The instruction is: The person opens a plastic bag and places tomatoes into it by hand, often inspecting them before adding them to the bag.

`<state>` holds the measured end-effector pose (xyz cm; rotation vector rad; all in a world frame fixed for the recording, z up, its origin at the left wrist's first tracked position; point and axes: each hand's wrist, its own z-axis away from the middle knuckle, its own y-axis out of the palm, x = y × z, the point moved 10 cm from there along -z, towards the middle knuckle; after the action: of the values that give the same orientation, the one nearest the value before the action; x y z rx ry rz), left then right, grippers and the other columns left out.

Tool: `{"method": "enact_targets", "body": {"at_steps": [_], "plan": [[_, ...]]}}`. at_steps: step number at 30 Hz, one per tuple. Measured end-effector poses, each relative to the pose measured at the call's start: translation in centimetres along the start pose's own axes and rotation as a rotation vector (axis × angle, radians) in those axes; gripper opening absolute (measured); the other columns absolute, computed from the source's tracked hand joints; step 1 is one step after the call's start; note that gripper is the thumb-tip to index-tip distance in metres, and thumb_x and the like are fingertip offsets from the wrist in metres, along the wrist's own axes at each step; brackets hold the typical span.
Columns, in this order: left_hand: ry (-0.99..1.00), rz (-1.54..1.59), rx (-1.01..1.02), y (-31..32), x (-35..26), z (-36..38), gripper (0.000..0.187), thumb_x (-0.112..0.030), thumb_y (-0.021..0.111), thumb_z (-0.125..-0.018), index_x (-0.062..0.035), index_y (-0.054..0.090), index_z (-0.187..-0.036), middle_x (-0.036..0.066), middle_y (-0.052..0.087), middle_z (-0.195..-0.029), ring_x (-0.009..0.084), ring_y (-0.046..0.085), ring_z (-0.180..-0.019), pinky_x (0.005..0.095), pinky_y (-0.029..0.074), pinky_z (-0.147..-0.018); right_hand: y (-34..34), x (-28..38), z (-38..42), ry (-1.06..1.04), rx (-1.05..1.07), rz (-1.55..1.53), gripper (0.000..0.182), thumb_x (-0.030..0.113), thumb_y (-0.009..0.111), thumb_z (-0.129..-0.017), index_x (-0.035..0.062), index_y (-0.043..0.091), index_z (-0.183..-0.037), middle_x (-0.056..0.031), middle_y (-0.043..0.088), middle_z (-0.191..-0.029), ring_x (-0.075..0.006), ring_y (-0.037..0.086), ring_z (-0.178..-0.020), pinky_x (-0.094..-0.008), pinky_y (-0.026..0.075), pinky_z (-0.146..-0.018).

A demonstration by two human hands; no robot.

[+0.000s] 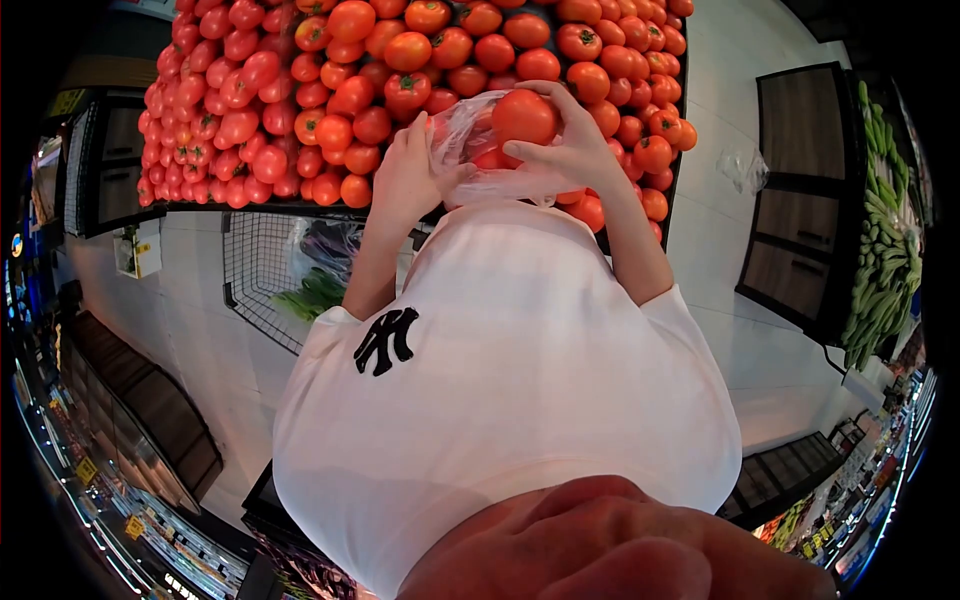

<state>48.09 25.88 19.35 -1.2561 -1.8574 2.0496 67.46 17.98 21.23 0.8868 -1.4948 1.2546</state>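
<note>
The right hand [575, 150] is curled around a large red tomato [524, 116], fingers spread over its far side, holding it at the mouth of a thin clear plastic bag [470, 140]. The left hand [410, 175] is closed on the bag's edge at about nine o'clock from the tomato, pinching the film to keep the mouth open. At least one more tomato seems to sit inside the bag already, just below the held one.

The bag hangs in front of a heaped tomato display [330, 90] that fills the view from ten to one o'clock. A wire shopping basket [262, 270] with greens in it stands at about seven o'clock from the left hand.

The risks, as I judge them: the film is flimsy and could tear or slip from the left pinch under added weight, dropping fruit to the floor. The mouth looks narrow, so the tomato may catch the rim. A nudge against the stacked pile could also send loose tomatoes rolling off.
</note>
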Motion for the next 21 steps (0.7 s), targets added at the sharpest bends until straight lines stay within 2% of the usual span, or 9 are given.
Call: {"method": "enact_targets", "body": {"at_steps": [1,4,7,10,11,13,17,20,21], "plan": [[0.042,0.003,-0.044,-0.3,-0.2,0.0,0.085,-0.048,0.083,-0.08,-0.0014,0.051,-0.144,0.015,0.073,-0.109,0.041,0.071,-0.095,0.0488,0.054,-0.09,1.1,-0.3,-0.1,0.054,0.053,0.057,0.075,0.033,0.086,-0.074,0.0056,0.055,-0.136,-0.0179,0.064,-0.127,-0.0295,0.064,-0.12,-0.04,0.054,-0.099],[-0.241,-0.001,0.479,2.8,1.5,1.0,0.066,-0.043,0.081,-0.082,-0.0037,0.061,-0.131,0.019,0.074,-0.103,0.0391,0.071,-0.097,0.0467,0.055,-0.088,2.8,0.7,-0.4,-0.01,0.094,0.307,0.075,0.037,0.084,-0.071,0.0051,0.059,-0.133,-0.02,0.068,-0.123,-0.0353,0.064,-0.119,-0.0431,0.051,-0.102],[-0.28,0.245,0.472,3.8,2.7,1.2,0.048,-0.033,0.077,-0.086,-0.0006,0.066,-0.121,0.019,0.075,-0.098,0.0316,0.073,-0.094,0.0418,0.055,-0.087,3.4,2.7,0.2,-0.166,0.066,0.544,0.072,0.043,0.082,-0.072,0.0054,0.062,-0.13,-0.0186,0.068,-0.125,-0.0351,0.065,-0.117,-0.043,0.052,-0.098],[-0.269,0.442,0.139,2.7,4.6,0.6,0.039,-0.021,0.073,-0.089,0.001,0.065,-0.12,0.016,0.074,-0.099,0.024,0.072,-0.091,0.036,0.055,-0.084,4.9,0.5,-0.1,-0.06,0.227,0.619,0.071,0.046,0.081,-0.074,0.0065,0.062,-0.131,-0.018,0.069,-0.122,-0.0353,0.065,-0.115,-0.0456,0.052,-0.093],[-0.278,0.54,0.134,3.2,5.1,0.6,0.032,-0.013,0.071,-0.091,0.0025,0.065,-0.119,0.011,0.073,-0.104,0.0169,0.068,-0.094,0.0315,0.053,-0.085,5.2,0.4,-0.2,-0.06,0.238,0.626,0.069,0.044,0.08,-0.076,0.0066,0.062,-0.131,-0.0175,0.068,-0.123,-0.0348,0.065,-0.115,-0.0455,0.052,-0.093],[-0.272,0.78,0.147,3.9,5.0,0.4,0.031,-0.011,0.069,-0.094,0.0028,0.063,-0.121,0.008,0.072,-0.108,0.0145,0.067,-0.098,0.0297,0.052,-0.088,6.3,0.5,-0.4,-0.058,0.257,0.637,0.065,0.042,0.079,-0.08,0.0069,0.062,-0.132,-0.0164,0.068,-0.123,-0.0338,0.064,-0.115,-0.0452,0.051,-0.092],[-0.247,1.132,0.085,3.9,4.2,-0.2,0.03,-0.004,0.065,-0.096,0.0043,0.059,-0.124,0.008,0.069,-0.112,0.011,0.065,-0.1,0.0262,0.054,-0.083,9.1,0.9,-0.7,-0.322,0.341,0.677,0.055,0.026,0.074,-0.085,0.0097,0.061,-0.136,-0.0101,0.063,-0.132,-0.0294,0.055,-0.125,-0.0425,0.044,-0.106],[-0.249,1.15,0.052,4.1,5.1,-0.4,0.035,-0.003,0.064,-0.098,0.0059,0.052,-0.13,0.01,0.067,-0.118,0.0117,0.065,-0.102,0.0249,0.054,-0.085,10.4,0.0,-0.1,-0.532,0.312,0.724,0.051,0.02,0.071,-0.086,0.0108,0.062,-0.135,-0.0067,0.062,-0.133,-0.0292,0.054,-0.127,-0.0457,0.04,-0.113],[-0.254,1.211,0.061,4.3,5.1,-0.5,0.038,-0.004,0.063,-0.099,0.0065,0.048,-0.133,0.012,0.067,-0.118,0.0115,0.066,-0.102,0.0245,0.054,-0.085,10.5,-0.7,-0.4,-0.441,0.35,0.6,0.047,0.016,0.07,-0.088,0.0108,0.063,-0.134,-0.0055,0.06,-0.141,-0.0284,0.052,-0.132,-0.0454,0.037,-0.118]]}}
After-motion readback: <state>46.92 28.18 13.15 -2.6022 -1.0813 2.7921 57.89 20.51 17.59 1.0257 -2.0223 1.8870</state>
